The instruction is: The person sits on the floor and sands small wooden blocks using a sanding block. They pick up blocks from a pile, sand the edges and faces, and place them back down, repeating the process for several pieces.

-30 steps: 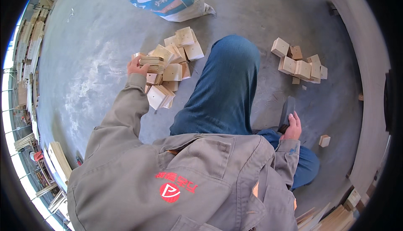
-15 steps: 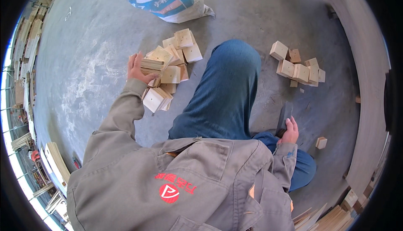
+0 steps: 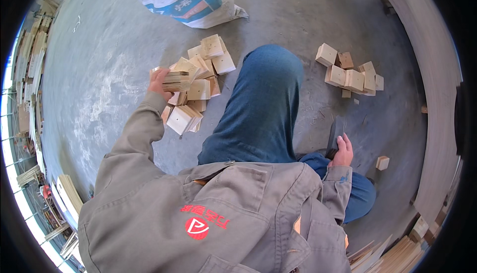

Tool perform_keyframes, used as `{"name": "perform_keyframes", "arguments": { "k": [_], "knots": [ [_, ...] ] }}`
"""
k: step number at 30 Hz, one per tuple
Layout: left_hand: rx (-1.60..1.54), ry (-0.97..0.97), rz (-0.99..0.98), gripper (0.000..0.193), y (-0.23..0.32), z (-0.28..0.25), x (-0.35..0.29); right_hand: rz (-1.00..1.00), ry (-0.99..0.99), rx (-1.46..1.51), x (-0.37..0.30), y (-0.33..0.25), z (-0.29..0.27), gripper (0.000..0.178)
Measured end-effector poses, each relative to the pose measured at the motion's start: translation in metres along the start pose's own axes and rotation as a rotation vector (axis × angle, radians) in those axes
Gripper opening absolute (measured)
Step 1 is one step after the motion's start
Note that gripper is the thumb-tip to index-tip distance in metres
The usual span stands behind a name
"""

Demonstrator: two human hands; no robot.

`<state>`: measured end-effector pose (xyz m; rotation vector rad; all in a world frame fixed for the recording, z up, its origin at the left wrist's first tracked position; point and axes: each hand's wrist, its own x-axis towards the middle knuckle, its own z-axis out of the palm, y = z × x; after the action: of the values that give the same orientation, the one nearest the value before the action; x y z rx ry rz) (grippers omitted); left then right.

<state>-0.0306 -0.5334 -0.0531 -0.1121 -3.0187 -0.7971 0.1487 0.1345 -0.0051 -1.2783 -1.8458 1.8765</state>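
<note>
Here, left grip (image 3: 158, 84) clamped on wood stack (image 3: 177, 81), right grip (image 3: 342, 153) at blade (image 3: 336, 132), closure unclear

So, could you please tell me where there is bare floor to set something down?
Bare floor lies left of the left hand, and between the white sack and the right block pile. It is crowded at the left block pile, where the left hand grips a wooden stack.

Sack, white woven with blue panel (image 3: 191, 4): top cut off by upper edge. Stack, thin pale wooden pieces (image 3: 176, 81): partly hidden by bare left hand (image 3: 158, 83). Tool, dark grey, flat-bladed (image 3: 336, 133): lower end obscured at bare right hand (image 3: 342, 153). Timber strips, pale brown (image 3: 400, 257): cropped by rim.
</note>
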Motion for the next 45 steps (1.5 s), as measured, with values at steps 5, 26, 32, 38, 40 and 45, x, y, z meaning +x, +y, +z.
{"name": "perform_keyframes", "arguments": {
  "k": [5, 26, 32, 38, 40, 45],
  "knots": [
    [-0.148, 0.012, -0.194, 0.097, -0.012, -0.008, 0.0, 0.014, -0.009, 0.003, 0.001, 0.0, 0.001, 0.051],
    [-0.487, -0.117, -0.947, 0.078, 0.003, -0.022, 0.038, 0.024, -0.043, 0.02, -0.006, -0.007, 0.011, 0.046],
    [0.189, 0.01, -0.362, 0.116, 0.034, -0.014, 0.02, 0.018, -0.063, 0.018, 0.0, 0.0, 0.009, 0.049],
    [0.18, -0.084, -0.291, 0.124, 0.074, 0.005, 0.029, 0.018, -0.057, 0.046, 0.001, 0.002, 0.003, 0.05],
    [0.199, -0.065, -0.304, 0.121, 0.052, 0.018, 0.032, 0.022, -0.044, -0.04, -0.002, 0.0, 0.007, 0.05],
    [0.159, -0.042, -0.162, 0.108, 0.021, 0.026, 0.032, -0.04, -0.035, -0.101, -0.003, -0.01, 0.014, 0.054]
  ]
}}
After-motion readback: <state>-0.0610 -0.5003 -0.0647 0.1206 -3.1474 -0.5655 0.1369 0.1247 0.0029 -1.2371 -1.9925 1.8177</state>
